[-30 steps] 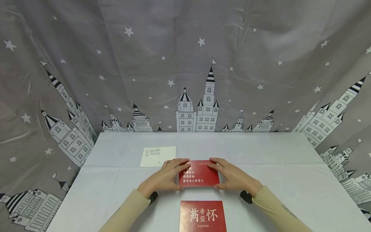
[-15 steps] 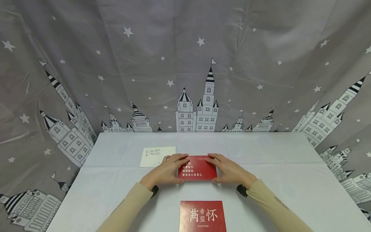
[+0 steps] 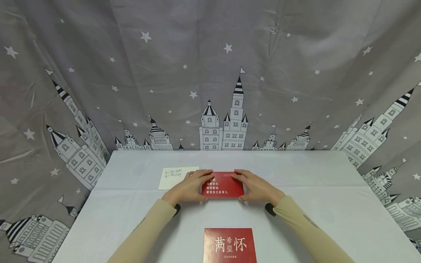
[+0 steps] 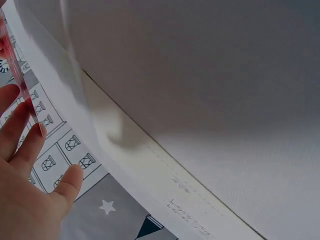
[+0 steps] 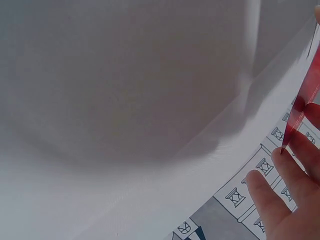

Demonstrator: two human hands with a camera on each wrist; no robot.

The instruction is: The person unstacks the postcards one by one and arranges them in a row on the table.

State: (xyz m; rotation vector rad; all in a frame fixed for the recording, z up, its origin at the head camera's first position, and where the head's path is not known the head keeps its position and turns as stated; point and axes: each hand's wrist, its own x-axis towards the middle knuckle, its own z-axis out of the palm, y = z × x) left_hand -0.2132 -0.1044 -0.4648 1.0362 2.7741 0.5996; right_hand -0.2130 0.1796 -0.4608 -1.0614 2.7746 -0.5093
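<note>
So the left hand [image 3: 190, 188] and right hand [image 3: 258, 188] are pinching a red card [image 3: 225, 185] by its sides, handwritten note [image 3: 174, 177] lying nearby on the tabletop [image 3: 296, 173].

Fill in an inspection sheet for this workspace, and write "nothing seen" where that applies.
Surface: white table, faint crease running across it.
Job's things: red far card, white print facing up, between the hands; red near card, lying on the table, cut off by the head view's lower edge.
Clutter: pale note with handwriting, partly hidden behind the left hand.
Grippers: left hand holds the far card's left edge; right hand holds its right edge.
Cables: nothing seen.
Surroundings: grey curtain printed with castles and stars, behind the table and along both sides.
</note>
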